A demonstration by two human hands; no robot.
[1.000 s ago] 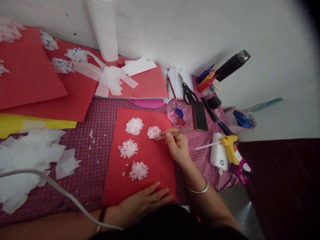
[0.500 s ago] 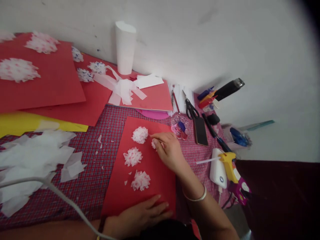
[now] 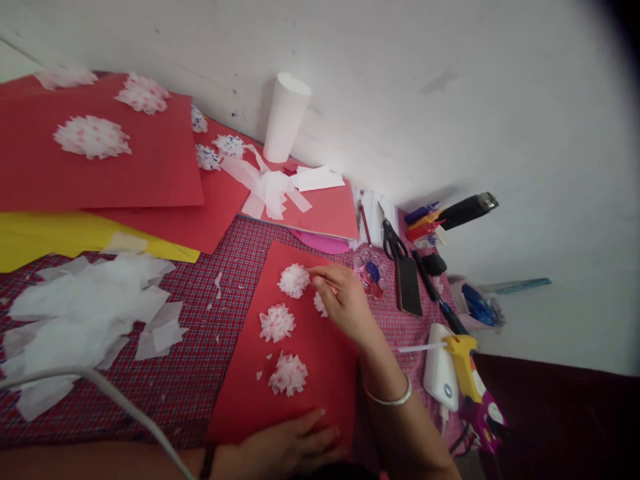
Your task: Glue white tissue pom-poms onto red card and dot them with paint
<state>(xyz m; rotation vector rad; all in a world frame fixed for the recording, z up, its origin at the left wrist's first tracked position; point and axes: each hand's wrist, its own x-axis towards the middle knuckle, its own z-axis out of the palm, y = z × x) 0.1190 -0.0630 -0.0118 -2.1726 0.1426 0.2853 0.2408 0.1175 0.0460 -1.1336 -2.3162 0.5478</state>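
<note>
My right hand (image 3: 344, 303), thumb and index finger drawn close together, is over the upper right of a red sheet (image 3: 320, 373). A pink-tipped white paper flower (image 3: 321, 305) shows partly below the thumb; the rest is hidden by the hand. Right at the index fingertip is a second paper flower (image 3: 294, 281). Whatever lies between the fingertips cannot be made out. Two more such flowers, one in the middle (image 3: 277, 323) and one lower down (image 3: 288, 373), sit on the sheet. My left hand (image 3: 295, 441) rests flat on its near edge, fingers spread.
White tissue squares (image 3: 85, 313) are heaped at left, a grey cable (image 3: 115, 393) crossing in front. Red sheets with flowers (image 3: 165, 167) lie behind. A paper roll (image 3: 287, 120) stands by the wall. Scissors (image 3: 393, 240), a phone (image 3: 409, 285) and a yellow glue gun (image 3: 463, 363) are at right.
The camera view has shifted, so everything appears farther right and mostly a little lower. My right hand stays at the same flowers, and my left hand still rests on the red sheet.
</note>
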